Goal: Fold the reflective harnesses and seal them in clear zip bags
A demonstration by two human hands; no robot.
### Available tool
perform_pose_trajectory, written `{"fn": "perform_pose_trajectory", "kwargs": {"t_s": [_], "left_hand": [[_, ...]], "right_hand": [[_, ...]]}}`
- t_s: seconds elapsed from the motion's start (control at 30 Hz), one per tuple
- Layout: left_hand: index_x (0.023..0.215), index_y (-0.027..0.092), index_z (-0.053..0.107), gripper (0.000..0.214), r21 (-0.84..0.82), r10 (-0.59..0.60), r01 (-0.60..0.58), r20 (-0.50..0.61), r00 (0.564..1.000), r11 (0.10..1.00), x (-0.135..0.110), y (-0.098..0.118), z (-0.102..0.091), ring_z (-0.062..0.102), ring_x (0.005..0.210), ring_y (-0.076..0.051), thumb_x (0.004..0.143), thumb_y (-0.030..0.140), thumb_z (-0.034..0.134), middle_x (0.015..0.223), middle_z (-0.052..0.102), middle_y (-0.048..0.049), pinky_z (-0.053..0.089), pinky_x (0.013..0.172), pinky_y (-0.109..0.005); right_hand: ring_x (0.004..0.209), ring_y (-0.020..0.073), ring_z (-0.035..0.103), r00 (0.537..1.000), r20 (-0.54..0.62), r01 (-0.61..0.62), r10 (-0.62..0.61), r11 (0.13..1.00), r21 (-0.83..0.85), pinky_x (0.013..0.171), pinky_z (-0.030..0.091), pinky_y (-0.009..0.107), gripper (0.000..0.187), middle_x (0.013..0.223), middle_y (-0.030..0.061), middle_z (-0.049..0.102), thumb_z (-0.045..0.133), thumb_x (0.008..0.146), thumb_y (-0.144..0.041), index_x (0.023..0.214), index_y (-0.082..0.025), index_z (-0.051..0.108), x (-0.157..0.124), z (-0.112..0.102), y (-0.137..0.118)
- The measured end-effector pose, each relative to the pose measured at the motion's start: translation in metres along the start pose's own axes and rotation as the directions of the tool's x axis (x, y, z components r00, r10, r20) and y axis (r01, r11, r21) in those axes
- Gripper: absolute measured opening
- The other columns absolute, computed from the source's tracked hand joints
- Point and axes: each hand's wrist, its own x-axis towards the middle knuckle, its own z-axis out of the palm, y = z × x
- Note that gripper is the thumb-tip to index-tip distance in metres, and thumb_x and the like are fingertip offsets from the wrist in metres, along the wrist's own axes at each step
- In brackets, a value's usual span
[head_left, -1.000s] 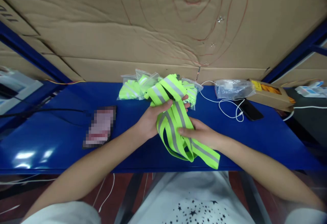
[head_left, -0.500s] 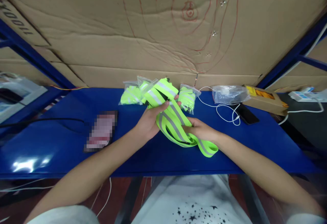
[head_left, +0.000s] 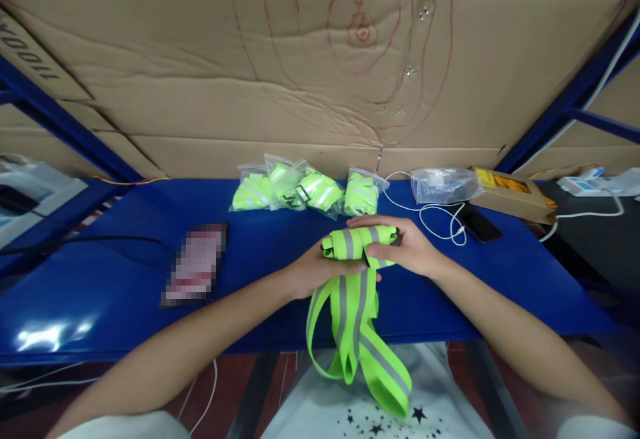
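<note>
Between my hands is a neon yellow-green reflective strap (head_left: 358,292) with a grey stripe. Its upper part is bunched into a thick folded bundle, while long loops dangle past the table's front edge. My left hand (head_left: 316,271) grips the bundle from the left and below, thumb across its lower side. My right hand (head_left: 406,245) is wrapped around the right end, thumb pressed on the front. Beyond them lie clear zip bags with the same kind of strap inside: one bag (head_left: 254,191) at left, another (head_left: 320,192) in the middle, and a bag (head_left: 362,193) to the right.
A phone with a blurred screen (head_left: 195,262) lies at left on the blue table (head_left: 125,279). At right are a white cable (head_left: 425,215), a dark phone (head_left: 479,222), a clear plastic bag (head_left: 443,187) and an open cardboard box (head_left: 515,197). A cardboard panel (head_left: 200,79) stands behind.
My right hand has moved up from the loose loops to the bundle. The bundle has come closer to me and lies level, and the loops now hang down over the table edge.
</note>
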Motion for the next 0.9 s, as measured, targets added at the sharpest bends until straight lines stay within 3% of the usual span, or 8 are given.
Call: {"fn": "perform_pose_trajectory", "kwargs": {"t_s": [0.2,0.3,0.4,0.47,0.57,0.67,0.77,0.9], "left_hand": [[0.121,0.013,0.071,0.053,0.045,-0.059,0.054,0.125,0.990,0.998,-0.004,-0.001,0.002,0.077,0.104,-0.034,0.071,0.019,0.089,0.102,0.081,-0.0101,0.062,0.087,-0.042],[0.122,0.013,0.070,0.059,0.069,-0.068,0.063,0.069,0.995,0.996,-0.003,-0.002,0.003,0.077,0.103,-0.035,0.068,0.025,0.092,0.099,0.081,-0.0101,0.061,0.088,-0.043],[0.119,0.012,0.071,0.060,0.054,-0.059,0.062,-0.051,0.997,0.997,-0.003,-0.004,0.005,0.078,0.098,-0.035,0.067,0.028,0.094,0.094,0.081,-0.0107,0.062,0.084,-0.044],[0.114,0.012,0.072,0.057,0.028,-0.040,0.043,-0.100,0.994,0.999,-0.002,-0.004,0.006,0.079,0.090,-0.033,0.066,0.030,0.095,0.092,0.081,-0.0113,0.063,0.080,-0.043],[0.103,0.010,0.076,0.050,0.025,-0.008,0.011,-0.124,0.992,1.000,-0.001,0.000,0.006,0.078,0.080,-0.029,0.063,0.031,0.097,0.089,0.080,-0.0126,0.063,0.074,-0.038],[0.099,0.010,0.078,0.054,-0.002,-0.037,0.037,-0.167,0.985,0.999,0.002,0.003,0.004,0.078,0.079,-0.029,0.058,0.036,0.100,0.087,0.080,-0.0136,0.063,0.068,-0.036],[0.104,0.011,0.078,0.063,-0.007,-0.033,0.033,-0.185,0.982,0.999,0.005,0.004,0.003,0.078,0.076,-0.029,0.055,0.043,0.101,0.089,0.080,-0.0142,0.063,0.067,-0.037],[0.108,0.010,0.076,0.071,0.000,-0.023,0.023,-0.156,0.988,1.000,0.005,0.001,0.004,0.076,0.069,-0.026,0.058,0.056,0.097,0.084,0.080,-0.0145,0.063,0.064,-0.035]], "right_hand": [[0.112,0.0247,0.072,0.986,-0.087,0.121,-0.140,0.973,-0.194,0.099,0.056,0.037,0.033,0.119,0.0078,0.076,0.082,0.085,-0.037,0.113,-0.021,0.076,-0.005,0.013,-0.005],[0.103,0.0235,0.074,0.974,-0.202,0.053,-0.100,0.973,-0.223,0.090,0.058,0.035,0.031,0.114,0.0073,0.078,0.081,0.086,-0.037,0.112,-0.021,0.074,-0.009,0.023,-0.002],[0.109,0.0250,0.073,0.953,-0.289,0.039,-0.088,0.985,-0.170,0.092,0.059,0.036,0.041,0.116,0.0070,0.077,0.082,0.085,-0.037,0.121,-0.024,0.067,-0.010,0.025,0.002],[0.113,0.0248,0.071,0.976,-0.212,0.039,-0.051,0.997,-0.060,0.091,0.060,0.036,0.056,0.124,0.0070,0.073,0.082,0.084,-0.037,0.133,-0.027,0.058,-0.008,0.021,0.004],[0.088,0.0188,0.072,0.997,0.041,-0.069,0.065,0.989,0.129,0.069,0.062,0.031,0.071,0.117,0.0046,0.071,0.084,0.082,-0.040,0.143,-0.030,0.048,-0.003,0.012,0.007],[0.069,0.0139,0.065,0.988,0.123,-0.116,0.096,0.979,0.167,0.059,0.058,0.027,0.041,0.091,-0.0004,0.068,0.078,0.087,-0.045,0.116,-0.023,0.060,-0.001,0.007,0.013],[0.064,0.0132,0.061,0.998,0.041,-0.060,0.057,0.996,0.063,0.059,0.055,0.027,0.032,0.080,-0.0014,0.063,0.069,0.093,-0.052,0.097,-0.021,0.059,-0.003,0.010,0.017],[0.059,0.0118,0.057,0.983,-0.173,0.012,-0.060,0.964,-0.265,0.056,0.046,0.024,0.032,0.073,-0.0016,0.062,0.065,0.096,-0.050,0.090,-0.020,0.060,-0.008,0.016,0.017]]}}
